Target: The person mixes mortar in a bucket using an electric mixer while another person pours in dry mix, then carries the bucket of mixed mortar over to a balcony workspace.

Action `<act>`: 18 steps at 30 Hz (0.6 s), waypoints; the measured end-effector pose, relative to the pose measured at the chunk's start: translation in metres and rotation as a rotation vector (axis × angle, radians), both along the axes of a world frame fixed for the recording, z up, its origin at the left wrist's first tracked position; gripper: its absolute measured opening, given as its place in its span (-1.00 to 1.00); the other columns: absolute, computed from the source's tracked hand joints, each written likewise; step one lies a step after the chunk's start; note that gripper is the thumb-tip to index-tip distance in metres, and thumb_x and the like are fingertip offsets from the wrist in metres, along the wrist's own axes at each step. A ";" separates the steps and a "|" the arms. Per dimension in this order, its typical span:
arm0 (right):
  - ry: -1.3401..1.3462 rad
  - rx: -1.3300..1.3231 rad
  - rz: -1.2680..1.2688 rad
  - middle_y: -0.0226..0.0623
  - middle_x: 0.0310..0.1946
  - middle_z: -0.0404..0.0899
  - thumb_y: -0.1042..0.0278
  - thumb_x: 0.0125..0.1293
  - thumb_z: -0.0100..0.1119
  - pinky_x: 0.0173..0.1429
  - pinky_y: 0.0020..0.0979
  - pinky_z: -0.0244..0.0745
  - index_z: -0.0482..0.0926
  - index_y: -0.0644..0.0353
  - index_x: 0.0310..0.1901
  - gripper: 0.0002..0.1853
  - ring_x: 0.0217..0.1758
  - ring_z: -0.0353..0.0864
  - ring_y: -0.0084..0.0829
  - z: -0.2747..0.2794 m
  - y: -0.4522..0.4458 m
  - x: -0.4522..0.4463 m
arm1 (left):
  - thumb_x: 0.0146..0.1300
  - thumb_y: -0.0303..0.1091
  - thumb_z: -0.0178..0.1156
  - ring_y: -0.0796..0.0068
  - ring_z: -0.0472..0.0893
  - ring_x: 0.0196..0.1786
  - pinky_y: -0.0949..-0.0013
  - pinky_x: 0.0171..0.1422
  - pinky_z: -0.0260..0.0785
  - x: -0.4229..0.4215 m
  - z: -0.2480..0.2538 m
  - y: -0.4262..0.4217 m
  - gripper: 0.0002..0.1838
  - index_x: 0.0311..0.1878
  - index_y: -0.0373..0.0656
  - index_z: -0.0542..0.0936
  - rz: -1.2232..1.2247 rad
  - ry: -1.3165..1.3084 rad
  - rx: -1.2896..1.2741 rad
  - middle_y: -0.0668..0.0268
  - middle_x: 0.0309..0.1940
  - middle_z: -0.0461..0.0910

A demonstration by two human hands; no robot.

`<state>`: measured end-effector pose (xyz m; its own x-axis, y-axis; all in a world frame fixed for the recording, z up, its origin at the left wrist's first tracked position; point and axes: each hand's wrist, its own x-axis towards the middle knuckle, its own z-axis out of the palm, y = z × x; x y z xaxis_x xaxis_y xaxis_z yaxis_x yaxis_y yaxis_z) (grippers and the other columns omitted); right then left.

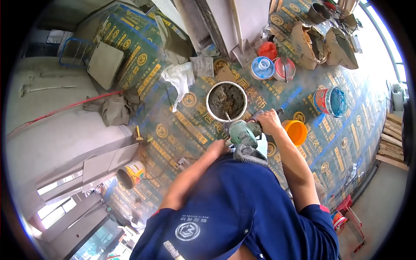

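A green and grey hand-held power mixer [242, 135] is held close in front of my body. My right hand [269, 121] wraps round its handle on the right. On the other side my left hand [218, 148] is closed at the mixer's left handle, most of which is hidden. The mixer's rod reaches into a white-rimmed bucket [245, 106] just ahead. Thick grey-brown mortar [226, 100] fills much of that bucket, and the rod's lower end is hidden in it.
An orange bucket [297, 130] stands right of my right hand. Beyond are a blue-lidded bucket [262, 68], a blue-stained bucket [333, 101] and paper sacks [308, 47]. A white bag [178, 80] lies ahead-left; a yellow bucket [131, 174] is at left. Printed sheeting [182, 130] covers the floor.
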<state>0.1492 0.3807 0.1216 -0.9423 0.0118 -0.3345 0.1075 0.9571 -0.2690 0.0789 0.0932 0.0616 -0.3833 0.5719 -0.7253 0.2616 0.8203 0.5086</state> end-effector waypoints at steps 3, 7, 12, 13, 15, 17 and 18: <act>0.002 -0.020 0.019 -0.44 -0.41 0.60 0.33 -0.10 0.25 -0.09 -0.28 0.27 0.57 -0.05 -0.41 -0.85 -0.20 0.59 -0.33 0.000 -0.001 -0.005 | 0.06 -0.07 0.28 0.02 0.62 -0.01 0.07 0.02 0.46 0.001 0.034 0.001 -0.52 -0.03 -0.20 0.61 0.024 0.011 -0.082 0.01 -0.13 0.65; 0.024 -0.028 0.081 -0.43 -0.44 0.57 0.33 -0.13 0.26 -0.11 -0.28 0.26 0.55 -0.04 -0.42 -0.84 -0.22 0.59 -0.33 0.002 -0.004 -0.011 | 0.11 -0.01 0.26 0.01 0.61 -0.02 0.05 0.01 0.45 0.008 0.033 -0.009 -0.53 -0.03 -0.17 0.60 0.017 0.062 -0.046 0.02 -0.15 0.65; 0.048 -0.057 0.075 -0.36 -0.43 0.62 0.38 -0.07 0.18 -0.06 -0.25 0.30 0.58 -0.03 -0.43 -0.89 -0.18 0.60 -0.30 0.014 -0.007 -0.015 | 0.12 0.02 0.24 0.00 0.62 -0.08 0.04 -0.02 0.46 0.013 0.038 -0.012 -0.57 -0.13 -0.15 0.62 0.064 0.121 -0.011 0.04 -0.20 0.66; 0.038 -0.057 0.069 -0.37 -0.42 0.62 0.38 -0.07 0.18 -0.06 -0.25 0.29 0.58 -0.03 -0.43 -0.89 -0.17 0.60 -0.30 0.016 -0.009 -0.014 | 0.12 0.02 0.24 0.01 0.63 -0.09 0.03 -0.03 0.46 0.016 0.041 -0.013 -0.58 -0.15 -0.14 0.63 0.072 0.130 -0.032 0.04 -0.22 0.66; 0.025 -0.049 0.075 -0.37 -0.43 0.62 0.39 -0.06 0.17 -0.06 -0.26 0.28 0.58 -0.03 -0.42 -0.89 -0.18 0.59 -0.31 0.018 -0.010 -0.016 | 0.12 0.03 0.22 0.02 0.64 -0.13 0.03 -0.05 0.47 0.015 0.048 -0.012 -0.60 -0.18 -0.11 0.65 0.089 0.142 -0.053 0.07 -0.26 0.67; 0.044 -0.053 0.085 -0.37 -0.44 0.62 0.39 -0.06 0.17 -0.06 -0.26 0.28 0.58 -0.02 -0.43 -0.90 -0.18 0.59 -0.30 0.015 -0.010 -0.016 | 0.12 0.03 0.22 0.02 0.64 -0.13 0.03 -0.05 0.47 0.016 0.049 -0.014 -0.60 -0.18 -0.11 0.65 0.113 0.140 -0.028 0.07 -0.27 0.67; 0.064 -0.057 0.093 -0.37 -0.44 0.62 0.39 -0.05 0.18 -0.07 -0.26 0.28 0.58 -0.02 -0.43 -0.90 -0.19 0.59 -0.30 0.017 -0.011 -0.018 | 0.12 0.03 0.22 0.01 0.64 -0.14 0.03 -0.06 0.47 0.018 0.048 -0.016 -0.60 -0.18 -0.11 0.65 0.135 0.138 -0.003 0.07 -0.28 0.67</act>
<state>0.1313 0.3696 0.1390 -0.9579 -0.0938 -0.2714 -0.0001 0.9452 -0.3265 0.0969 0.0772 0.1093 -0.5525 0.5066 -0.6619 0.2161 0.8540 0.4733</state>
